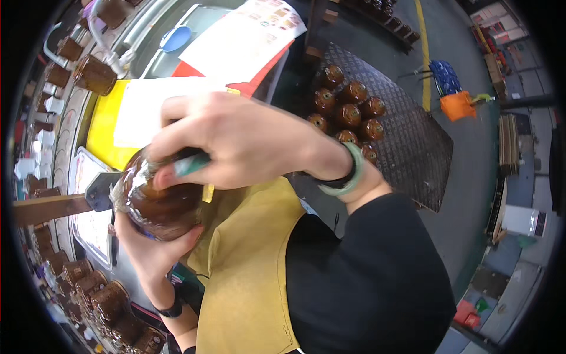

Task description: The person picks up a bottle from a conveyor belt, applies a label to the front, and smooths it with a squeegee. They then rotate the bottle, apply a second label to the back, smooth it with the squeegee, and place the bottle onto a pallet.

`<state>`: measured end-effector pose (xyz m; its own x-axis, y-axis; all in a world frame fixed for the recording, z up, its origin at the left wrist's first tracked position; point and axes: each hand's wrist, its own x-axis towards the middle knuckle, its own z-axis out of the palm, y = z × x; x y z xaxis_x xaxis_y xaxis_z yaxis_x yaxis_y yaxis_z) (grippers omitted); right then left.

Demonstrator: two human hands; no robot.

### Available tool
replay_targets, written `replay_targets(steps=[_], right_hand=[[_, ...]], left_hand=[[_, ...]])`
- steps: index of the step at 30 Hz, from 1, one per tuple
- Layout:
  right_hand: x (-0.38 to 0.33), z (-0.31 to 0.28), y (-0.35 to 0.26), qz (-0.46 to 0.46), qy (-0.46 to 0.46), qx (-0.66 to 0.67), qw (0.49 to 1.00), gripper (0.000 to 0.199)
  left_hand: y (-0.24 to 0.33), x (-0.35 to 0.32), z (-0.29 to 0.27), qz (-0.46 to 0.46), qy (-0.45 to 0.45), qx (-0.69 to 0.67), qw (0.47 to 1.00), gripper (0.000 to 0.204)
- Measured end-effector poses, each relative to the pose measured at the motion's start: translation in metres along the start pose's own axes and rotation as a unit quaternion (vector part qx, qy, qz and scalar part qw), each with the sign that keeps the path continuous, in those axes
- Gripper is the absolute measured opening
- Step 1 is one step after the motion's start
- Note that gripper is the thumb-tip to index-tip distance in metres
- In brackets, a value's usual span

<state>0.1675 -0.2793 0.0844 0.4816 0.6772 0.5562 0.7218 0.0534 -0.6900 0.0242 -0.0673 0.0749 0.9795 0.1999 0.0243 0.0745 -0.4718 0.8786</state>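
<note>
A round, glossy brown glazed jar [162, 206] is tilted in front of my apron. My left hand [147, 248] cups it from below, thumb along its near side and fingers round its left side. My right hand [221, 138], with a pale green bangle on its wrist, reaches over the jar from the right. Pinched in it is a small teal-green piece [191, 165], whose kind I cannot make out. The right fingertips are at the jar's upper surface, slightly smeared by motion, and the hand hides part of the jar.
Beside the jar is a wooden bar [50, 209] with a dark metal end. Brown jars [94, 75] line the left side. Printed sheets [242, 38] and a blue scoop-shaped thing [175, 39] lie beyond. Several brown jars [349, 115] stand on a dark metal plate [407, 141] at right.
</note>
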Motion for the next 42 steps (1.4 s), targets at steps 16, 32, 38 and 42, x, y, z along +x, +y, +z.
replay_targets(steps=[16, 32, 38, 42], right_hand=[[-0.423, -0.173, 0.017, 0.568, 0.265, -0.607, 0.488, 0.027], [-0.579, -0.061, 0.102, 0.69, 0.285, -0.312, 0.588, 0.032], [-0.646, -0.073, 0.102, 0.632, 0.116, -0.459, 0.614, 0.037], [-0.644, -0.125, 0.124, 0.783, 0.08, -0.43, 0.443, 0.041]], left_hand=[[-0.018, 0.035, 0.062, 0.12, -0.132, 0.066, 0.982, 0.06], [-0.054, 0.006, 0.048, 0.044, -0.134, 0.081, 0.987, 0.055], [-0.053, 0.002, 0.049, 0.071, -0.102, 0.056, 0.991, 0.054], [-0.075, -0.007, 0.028, 0.035, -0.052, -0.019, 0.998, 0.05]])
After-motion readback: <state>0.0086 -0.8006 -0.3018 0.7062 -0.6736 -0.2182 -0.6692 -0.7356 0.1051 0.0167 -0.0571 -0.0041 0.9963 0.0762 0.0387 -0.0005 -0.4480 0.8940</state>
